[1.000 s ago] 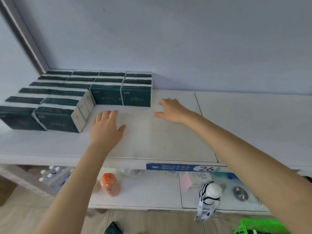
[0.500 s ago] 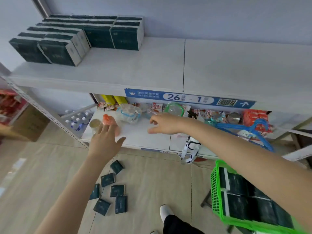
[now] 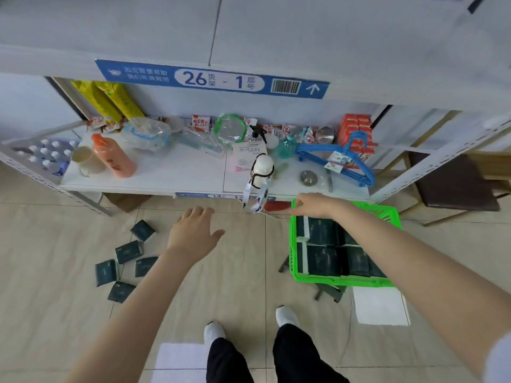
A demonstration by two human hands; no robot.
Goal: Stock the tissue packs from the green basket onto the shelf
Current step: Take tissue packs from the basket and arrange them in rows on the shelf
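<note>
The green basket (image 3: 293, 246) stands low at the right on a small stool, holding several dark teal tissue packs (image 3: 323, 259). My right hand (image 3: 313, 204) hovers over the basket's far left corner, fingers bent, holding nothing. Over the tiled floor my left hand (image 3: 195, 233) is spread open and empty. Several more teal packs (image 3: 127, 251) lie scattered on the floor to its left. The white top shelf (image 3: 276, 31) fills the upper part of the view; the packs stocked on it are out of sight.
The lower shelf (image 3: 179, 175) is crowded: an orange bottle (image 3: 113, 156), a cup, snack bags, a white bottle with lanyard (image 3: 261, 168), blue hangers (image 3: 340, 158). A dark chair (image 3: 453, 183) stands at right. My feet (image 3: 286, 316) are on the tiles below.
My view has swung down from the top shelf to the floor and basket. Both hands dropped from the shelf surface; the right one now reaches over the basket's corner.
</note>
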